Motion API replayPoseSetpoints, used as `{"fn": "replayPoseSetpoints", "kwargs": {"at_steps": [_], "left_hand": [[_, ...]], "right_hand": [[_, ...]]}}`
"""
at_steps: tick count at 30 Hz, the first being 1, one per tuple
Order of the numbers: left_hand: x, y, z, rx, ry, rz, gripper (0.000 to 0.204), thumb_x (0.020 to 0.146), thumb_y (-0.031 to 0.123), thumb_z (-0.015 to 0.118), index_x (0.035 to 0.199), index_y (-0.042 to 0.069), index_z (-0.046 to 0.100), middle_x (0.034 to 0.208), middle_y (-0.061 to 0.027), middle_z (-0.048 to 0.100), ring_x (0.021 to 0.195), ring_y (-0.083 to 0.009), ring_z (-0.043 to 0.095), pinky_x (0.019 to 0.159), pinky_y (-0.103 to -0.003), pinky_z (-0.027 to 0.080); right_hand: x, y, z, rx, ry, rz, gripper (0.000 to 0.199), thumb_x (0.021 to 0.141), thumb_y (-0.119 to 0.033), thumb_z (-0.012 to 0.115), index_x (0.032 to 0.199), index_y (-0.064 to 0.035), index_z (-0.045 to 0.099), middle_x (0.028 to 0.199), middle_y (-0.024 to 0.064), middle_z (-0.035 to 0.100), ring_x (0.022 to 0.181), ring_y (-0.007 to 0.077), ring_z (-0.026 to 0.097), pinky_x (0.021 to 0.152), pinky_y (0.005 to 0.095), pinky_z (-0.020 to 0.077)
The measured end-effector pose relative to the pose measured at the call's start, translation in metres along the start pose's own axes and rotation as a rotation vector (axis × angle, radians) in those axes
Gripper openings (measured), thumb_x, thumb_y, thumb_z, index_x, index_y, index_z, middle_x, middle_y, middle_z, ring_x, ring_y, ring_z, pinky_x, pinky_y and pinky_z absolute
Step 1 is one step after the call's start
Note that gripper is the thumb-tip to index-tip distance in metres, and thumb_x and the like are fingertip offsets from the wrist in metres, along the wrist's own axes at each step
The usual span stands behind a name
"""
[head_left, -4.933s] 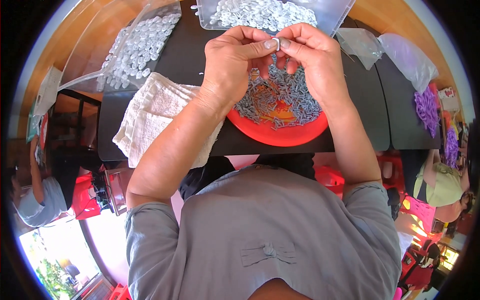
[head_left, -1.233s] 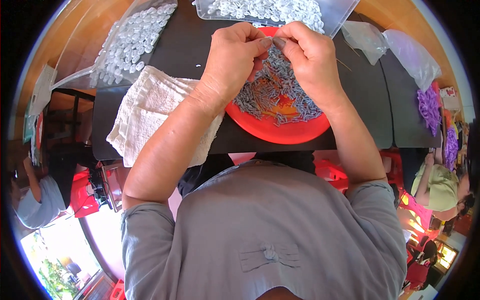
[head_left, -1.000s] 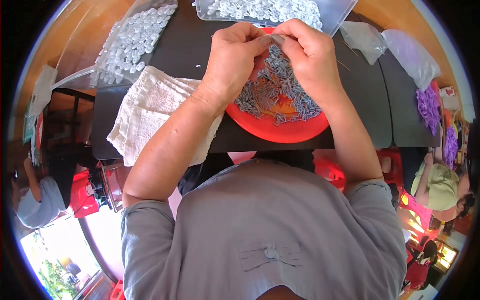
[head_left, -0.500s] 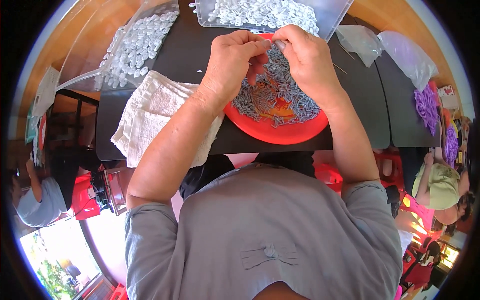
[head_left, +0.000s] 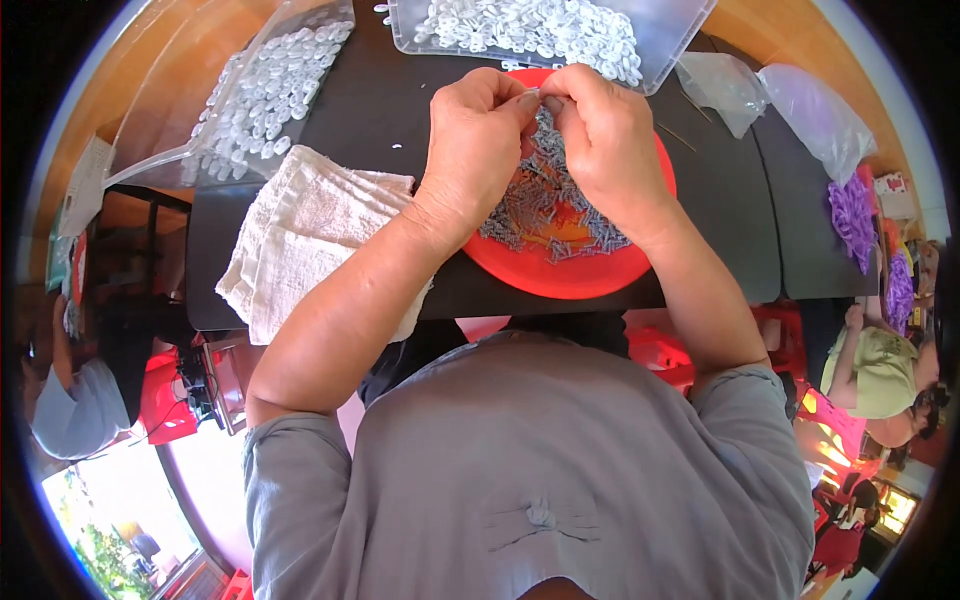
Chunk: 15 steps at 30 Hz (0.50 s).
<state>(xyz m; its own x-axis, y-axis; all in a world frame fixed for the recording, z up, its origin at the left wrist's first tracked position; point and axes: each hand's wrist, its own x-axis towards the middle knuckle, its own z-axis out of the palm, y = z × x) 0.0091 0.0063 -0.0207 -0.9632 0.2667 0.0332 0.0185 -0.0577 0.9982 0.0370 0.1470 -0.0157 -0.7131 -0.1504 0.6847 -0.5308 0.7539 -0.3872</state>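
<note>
Over the far part of a round red plate [head_left: 560,283], my left hand [head_left: 478,135] and my right hand [head_left: 608,135] meet fingertip to fingertip. Both are closed in a pinch. Something small and pale is between the fingers, too hidden to name. On the plate lies a heap of small grey rod-shaped pieces [head_left: 540,205], with the red bottom showing through in the middle. Just beyond my hands stands a clear plastic bin [head_left: 675,45] holding many small white oval pieces [head_left: 530,28].
To the left, a clear container [head_left: 150,165] holds more white oval pieces [head_left: 275,85]. A folded white cloth [head_left: 300,240] lies beside my left forearm. Plastic bags [head_left: 825,115], thin sticks [head_left: 677,137] and a purple bundle [head_left: 852,222] are at the right. Other people sit at both sides.
My fingertips have drawn closer together, and the left fingers have curled in more. The plate and table sit slightly lower in the picture.
</note>
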Motion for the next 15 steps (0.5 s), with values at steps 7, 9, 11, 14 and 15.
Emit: {"fn": "replayPoseSetpoints", "kwargs": {"at_steps": [7, 9, 11, 14, 15], "left_hand": [[0.002, 0.001, -0.005, -0.038, 0.017, -0.072, 0.014, 0.089, 0.011, 0.06, 0.083, -0.001, 0.062, 0.066, -0.0038, 0.056, 0.051, -0.01, 0.051, 0.041, -0.025, 0.036], [0.001, 0.001, -0.01, -0.18, -0.003, -0.178, 0.016, 0.085, 0.014, 0.06, 0.078, 0.0, 0.061, 0.065, -0.0042, 0.056, 0.051, -0.0111, 0.051, 0.041, -0.025, 0.036], [0.0, 0.003, -0.011, -0.195, 0.001, -0.185, 0.017, 0.084, 0.015, 0.06, 0.075, 0.0, 0.06, 0.064, -0.0043, 0.055, 0.051, -0.0113, 0.051, 0.041, -0.025, 0.036], [-0.001, 0.008, -0.007, -0.207, -0.008, -0.197, 0.018, 0.083, 0.015, 0.06, 0.072, 0.001, 0.058, 0.063, -0.0041, 0.054, 0.05, -0.0113, 0.051, 0.041, -0.025, 0.036], [0.0, 0.008, -0.006, -0.203, -0.011, -0.205, 0.018, 0.083, 0.015, 0.061, 0.071, 0.002, 0.057, 0.063, -0.0038, 0.054, 0.05, -0.0111, 0.05, 0.04, -0.025, 0.036]], "right_hand": [[-0.008, 0.006, 0.004, 0.135, -0.05, 0.105, 0.011, 0.084, 0.0, 0.063, 0.095, 0.0011, 0.063, 0.074, 0.0108, 0.065, 0.064, 0.0182, 0.063, 0.06, 0.0311, 0.0475], [0.005, 0.012, -0.012, 0.108, -0.156, 0.192, 0.012, 0.084, -0.003, 0.065, 0.096, 0.0001, 0.064, 0.072, 0.0068, 0.065, 0.064, 0.013, 0.059, 0.059, 0.0284, 0.0453], [0.027, 0.021, -0.033, 0.059, -0.335, 0.505, 0.015, 0.085, -0.011, 0.066, 0.098, -0.0029, 0.067, 0.07, -0.0013, 0.062, 0.064, 0.0041, 0.05, 0.058, 0.0222, 0.0402], [0.059, 0.084, -0.041, -0.267, -0.32, 0.297, 0.017, 0.085, -0.017, 0.063, 0.096, -0.0045, 0.067, 0.078, 0.0079, 0.067, 0.072, 0.0159, 0.061, 0.067, 0.0317, 0.0463], [0.066, 0.1, -0.033, -0.275, -0.32, 0.293, 0.017, 0.085, -0.017, 0.063, 0.096, -0.0045, 0.067, 0.078, 0.0079, 0.067, 0.072, 0.0159, 0.061, 0.067, 0.0317, 0.0463]]}}
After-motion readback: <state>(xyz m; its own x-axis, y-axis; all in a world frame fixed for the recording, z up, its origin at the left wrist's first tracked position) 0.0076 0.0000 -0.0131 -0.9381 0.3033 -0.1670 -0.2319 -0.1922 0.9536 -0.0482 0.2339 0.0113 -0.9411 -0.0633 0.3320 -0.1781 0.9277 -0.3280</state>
